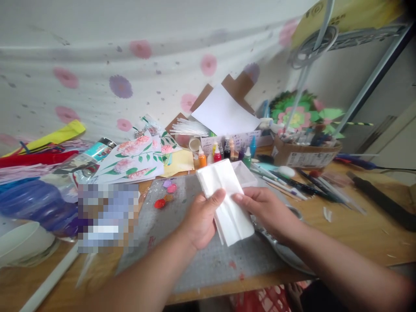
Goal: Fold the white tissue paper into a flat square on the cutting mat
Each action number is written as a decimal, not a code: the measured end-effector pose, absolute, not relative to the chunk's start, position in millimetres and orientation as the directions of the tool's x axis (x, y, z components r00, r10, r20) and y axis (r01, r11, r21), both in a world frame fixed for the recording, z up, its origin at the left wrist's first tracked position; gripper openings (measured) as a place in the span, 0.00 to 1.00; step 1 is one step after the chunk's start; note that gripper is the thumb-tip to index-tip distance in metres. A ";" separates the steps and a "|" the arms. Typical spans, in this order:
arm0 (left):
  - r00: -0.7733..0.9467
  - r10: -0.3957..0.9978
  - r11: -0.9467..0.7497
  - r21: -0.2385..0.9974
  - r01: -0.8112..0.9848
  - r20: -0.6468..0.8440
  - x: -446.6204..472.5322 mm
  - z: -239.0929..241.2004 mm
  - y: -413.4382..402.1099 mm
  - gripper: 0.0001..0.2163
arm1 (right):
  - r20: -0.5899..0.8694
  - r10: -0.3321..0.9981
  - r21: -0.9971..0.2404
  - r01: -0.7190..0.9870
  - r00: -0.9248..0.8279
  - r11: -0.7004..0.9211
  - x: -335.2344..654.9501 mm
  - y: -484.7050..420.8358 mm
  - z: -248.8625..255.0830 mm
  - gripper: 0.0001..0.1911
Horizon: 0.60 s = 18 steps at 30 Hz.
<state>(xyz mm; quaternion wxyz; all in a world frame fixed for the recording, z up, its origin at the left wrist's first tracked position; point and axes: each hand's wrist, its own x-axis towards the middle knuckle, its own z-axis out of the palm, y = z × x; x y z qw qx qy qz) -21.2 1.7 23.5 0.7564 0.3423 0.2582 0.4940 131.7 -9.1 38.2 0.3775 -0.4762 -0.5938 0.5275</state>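
Observation:
A folded white tissue [232,216] is held up above the grey cutting mat [156,242]. My left hand [201,221] grips its left side, with the thumb lying across the front. On the other side my right hand [264,208] pinches the tissue's right edge between thumb and fingers. The fingers behind the tissue are hidden. Behind it sits a white tray [247,173], partly covered. A silvery object [286,251] lies under my right forearm, and I cannot make out its kind. Dabs of red paint [159,203] and pink paint [171,188] lie on the mat.
Several paint bottles [202,158] stand behind the mat. Brushes and pens [289,186] lie to the right, before a cardboard box [308,154] of tools. Flower-printed paper [130,160], a purple plastic container [35,203] and a white bowl [22,242] are at the left.

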 end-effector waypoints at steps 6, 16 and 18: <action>0.293 0.954 0.247 0.738 -0.628 -0.070 -20.0 24.6 5.2 0.16 | 0.052 0.974 -0.945 0.304 -0.220 0.119 130.9 -7.5 34.5 0.18; 0.351 0.929 0.311 0.766 -0.563 -0.119 -18.8 24.7 3.1 0.13 | 0.018 0.970 -0.965 0.250 -0.242 0.081 131.7 -9.3 30.5 0.20; 0.333 0.934 0.303 0.775 -0.555 -0.127 -18.4 25.4 2.8 0.14 | 0.029 0.966 -0.958 0.269 -0.257 0.100 132.3 -8.8 28.8 0.19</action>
